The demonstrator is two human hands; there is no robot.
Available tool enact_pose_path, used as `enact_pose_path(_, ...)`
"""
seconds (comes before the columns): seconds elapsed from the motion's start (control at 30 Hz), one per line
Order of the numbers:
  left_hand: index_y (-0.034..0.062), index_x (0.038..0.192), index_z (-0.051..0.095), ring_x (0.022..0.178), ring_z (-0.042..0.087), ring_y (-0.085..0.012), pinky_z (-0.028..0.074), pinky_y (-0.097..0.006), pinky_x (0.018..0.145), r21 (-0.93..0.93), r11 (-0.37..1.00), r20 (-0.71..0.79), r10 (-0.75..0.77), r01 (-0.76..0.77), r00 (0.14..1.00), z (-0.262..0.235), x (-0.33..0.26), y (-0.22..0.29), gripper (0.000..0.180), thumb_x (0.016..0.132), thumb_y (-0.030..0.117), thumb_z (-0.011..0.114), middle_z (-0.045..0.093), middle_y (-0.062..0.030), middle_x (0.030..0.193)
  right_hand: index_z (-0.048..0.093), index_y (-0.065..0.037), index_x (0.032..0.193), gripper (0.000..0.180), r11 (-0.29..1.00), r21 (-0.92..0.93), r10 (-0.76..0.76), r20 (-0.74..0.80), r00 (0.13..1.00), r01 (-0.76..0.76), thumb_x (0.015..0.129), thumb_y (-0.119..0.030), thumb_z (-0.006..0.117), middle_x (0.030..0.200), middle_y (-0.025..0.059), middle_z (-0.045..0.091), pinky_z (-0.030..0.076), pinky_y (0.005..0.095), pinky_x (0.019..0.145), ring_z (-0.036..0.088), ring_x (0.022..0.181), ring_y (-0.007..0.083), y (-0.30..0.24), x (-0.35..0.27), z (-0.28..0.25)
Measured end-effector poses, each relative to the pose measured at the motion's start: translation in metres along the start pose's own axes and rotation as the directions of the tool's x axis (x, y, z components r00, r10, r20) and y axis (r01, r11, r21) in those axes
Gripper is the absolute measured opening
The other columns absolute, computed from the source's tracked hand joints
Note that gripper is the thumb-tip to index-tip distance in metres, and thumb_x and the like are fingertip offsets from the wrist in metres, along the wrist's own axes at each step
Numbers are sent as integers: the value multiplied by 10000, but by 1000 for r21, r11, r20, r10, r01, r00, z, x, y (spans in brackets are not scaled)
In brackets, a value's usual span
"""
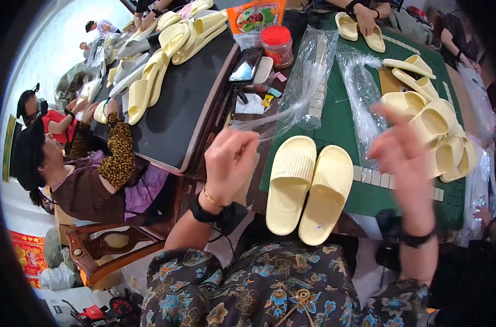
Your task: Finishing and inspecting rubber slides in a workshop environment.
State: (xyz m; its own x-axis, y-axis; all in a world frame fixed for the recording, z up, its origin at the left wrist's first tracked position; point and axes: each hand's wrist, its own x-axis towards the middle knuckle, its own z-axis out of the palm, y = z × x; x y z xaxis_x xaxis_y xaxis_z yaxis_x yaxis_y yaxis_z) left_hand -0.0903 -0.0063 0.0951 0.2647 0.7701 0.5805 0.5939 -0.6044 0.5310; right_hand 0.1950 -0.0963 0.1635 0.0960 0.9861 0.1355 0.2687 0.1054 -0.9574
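My left hand (230, 163) is closed on the edge of a clear plastic bag (308, 87), stretched from the table toward my fingers. My right hand (401, 155) is raised above the table's near right part, blurred by motion, its fingers apart and no held thing visible. Between my hands lies a pair of pale yellow slippers, the left slipper (291, 185) and the right slipper (327, 196), toes pointing away and heels over the near table edge. A second clear plastic bag (358, 92) lies flat beyond my right hand.
More yellow slippers (433, 117) are piled at the right on the green table mat (335, 131). A red-lidded jar (277, 46), a phone (246, 66) and an orange packet (256, 22) stand beyond. Co-workers sit around; a black table (174, 103) at the left holds more slippers.
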Motion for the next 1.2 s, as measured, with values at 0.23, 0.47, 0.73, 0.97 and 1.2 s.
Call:
enact_pose_path(0.23,43,887,707,634,593,-232,481,-321,549,-130,913,200,406,-387,891,1,-31,19,214,681,-11,734,609,-79,769,458,-95,1379,573,903,-270,-240,329,913,334,844,-52,656,933,134,631,522,384,700,637,796,296,92,-31,106)
enact_pose_path(0.47,64,924,701,681,594,-196,496,-295,572,-15,854,217,510,-520,832,-3,-46,12,294,631,46,696,598,-31,810,629,-46,1064,290,801,-344,-463,165,871,490,779,-27,680,972,120,633,531,375,719,631,840,299,100,-28,104)
enact_pose_path(0.73,76,940,699,725,600,-188,508,-301,618,19,857,179,504,-515,845,-6,-56,10,290,651,77,673,596,-20,827,654,-40,981,242,713,-503,-505,116,855,489,743,-25,695,971,96,639,521,372,720,621,851,283,95,-34,93)
enact_pose_path(0.97,78,910,669,728,607,-244,499,-344,644,-104,963,408,268,-247,873,21,-62,-4,142,769,86,685,599,-62,802,648,-31,941,190,751,-523,-433,72,899,403,753,-30,682,988,97,635,504,376,753,593,872,289,90,-22,94)
enact_pose_path(1.2,70,1056,643,783,640,-315,528,-403,685,122,985,299,-151,119,942,41,-41,-54,242,824,135,676,638,-113,857,662,-24,907,143,773,-549,-349,51,936,318,766,-44,680,1013,98,653,495,383,813,586,917,294,118,-19,91)
